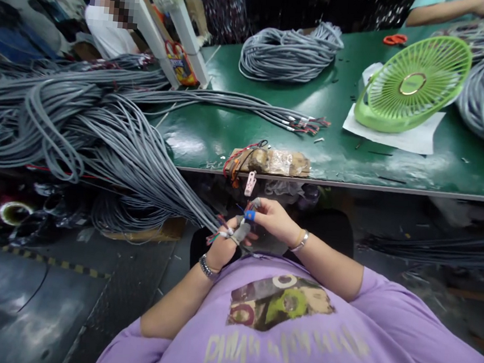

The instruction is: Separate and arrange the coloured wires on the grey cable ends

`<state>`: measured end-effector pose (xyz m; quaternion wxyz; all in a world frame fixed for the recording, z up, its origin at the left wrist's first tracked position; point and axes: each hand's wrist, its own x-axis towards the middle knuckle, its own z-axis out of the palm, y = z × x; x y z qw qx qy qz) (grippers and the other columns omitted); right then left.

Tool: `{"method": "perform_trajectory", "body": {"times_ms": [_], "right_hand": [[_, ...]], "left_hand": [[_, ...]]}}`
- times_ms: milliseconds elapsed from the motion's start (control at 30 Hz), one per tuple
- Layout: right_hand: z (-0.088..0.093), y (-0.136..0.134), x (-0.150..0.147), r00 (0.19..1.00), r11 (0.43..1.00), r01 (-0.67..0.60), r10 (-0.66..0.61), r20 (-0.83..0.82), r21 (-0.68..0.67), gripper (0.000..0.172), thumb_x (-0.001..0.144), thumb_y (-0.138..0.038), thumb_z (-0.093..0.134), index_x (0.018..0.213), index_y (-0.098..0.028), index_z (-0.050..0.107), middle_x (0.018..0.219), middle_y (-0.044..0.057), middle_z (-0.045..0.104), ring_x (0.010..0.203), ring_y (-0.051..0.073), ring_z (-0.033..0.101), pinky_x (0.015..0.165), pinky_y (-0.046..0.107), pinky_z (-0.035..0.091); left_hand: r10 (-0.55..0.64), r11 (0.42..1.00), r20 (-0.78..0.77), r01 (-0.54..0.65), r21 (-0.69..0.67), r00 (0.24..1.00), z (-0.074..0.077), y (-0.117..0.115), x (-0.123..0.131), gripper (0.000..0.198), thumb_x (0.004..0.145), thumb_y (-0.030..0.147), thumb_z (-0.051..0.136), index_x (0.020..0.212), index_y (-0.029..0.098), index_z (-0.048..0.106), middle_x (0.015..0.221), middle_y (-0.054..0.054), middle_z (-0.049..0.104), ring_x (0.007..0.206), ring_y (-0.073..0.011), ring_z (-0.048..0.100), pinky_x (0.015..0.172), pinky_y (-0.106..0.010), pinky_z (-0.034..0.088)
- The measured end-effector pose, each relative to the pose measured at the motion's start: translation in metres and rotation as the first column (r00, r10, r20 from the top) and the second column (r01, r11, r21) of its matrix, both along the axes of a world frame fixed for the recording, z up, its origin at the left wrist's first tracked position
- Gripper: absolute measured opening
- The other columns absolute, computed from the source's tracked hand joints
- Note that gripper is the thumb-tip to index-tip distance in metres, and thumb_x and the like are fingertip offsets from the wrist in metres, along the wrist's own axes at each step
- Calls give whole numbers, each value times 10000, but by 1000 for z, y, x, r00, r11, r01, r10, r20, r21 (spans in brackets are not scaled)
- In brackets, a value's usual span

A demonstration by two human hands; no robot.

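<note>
My left hand is closed around the ends of several grey cables, just below the table's front edge. Short coloured wires stick out of the cable ends by its fingers, and its thumb wears a grey finger cover. My right hand pinches thin wires at one cable end, close above the left hand. A blue wrap and a grey cover are on its fingers. Just above the hands, a pink clip hangs at the table edge near a wooden block wrapped in tape.
A thick heap of grey cables lies at the left. On the green table are a cable coil, more cable ends, a green fan and orange-handled scissors. Another person's arm is at the far right.
</note>
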<state>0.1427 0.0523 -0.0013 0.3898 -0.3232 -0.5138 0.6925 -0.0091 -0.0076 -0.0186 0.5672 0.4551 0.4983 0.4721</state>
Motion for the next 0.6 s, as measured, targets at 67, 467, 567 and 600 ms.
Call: {"method": "perform_trajectory", "body": {"times_ms": [67, 467, 567, 600], "right_hand": [[0, 2, 3, 999, 1000, 4, -5, -51, -23, 232, 653, -331, 737, 712, -164, 588, 668, -14, 575, 616, 112, 503, 601, 256, 428], [-10, -2, -6, 996, 988, 74, -81, -42, -136, 325, 608, -400, 785, 685, -148, 594, 589, -35, 542, 515, 67, 403, 497, 213, 313], [-16, 1, -11, 982, 930, 106, -153, -109, -352, 366, 576, -405, 799, 670, -151, 554, 529, -52, 493, 452, 45, 335, 433, 195, 218], [-18, 4, -10, 974, 904, 118, -187, -132, -412, 372, 566, -393, 805, 669, -153, 539, 524, -56, 485, 446, 42, 331, 427, 189, 213]], "left_hand": [[-9, 1000, 26, 9, 16, 1000, 2, -1, 0, 349, 808, 469, 634, 954, 153, 624, 725, -54, 708, 561, -150, 647, 528, -256, 510], [-9, 999, -233, 19, 39, 972, 13, -2, 4, 370, 869, 458, 553, 652, 159, 569, 438, 36, 534, 339, -56, 451, 386, -173, 334], [23, 1000, -187, -19, 21, 982, 13, 0, 6, 379, 850, 467, 573, 634, 156, 550, 450, 46, 517, 323, -42, 422, 350, -163, 291], [31, 1000, -163, -30, 7, 986, 13, 1, 7, 380, 843, 470, 581, 634, 155, 546, 458, 48, 517, 319, -39, 415, 339, -161, 281]]}}
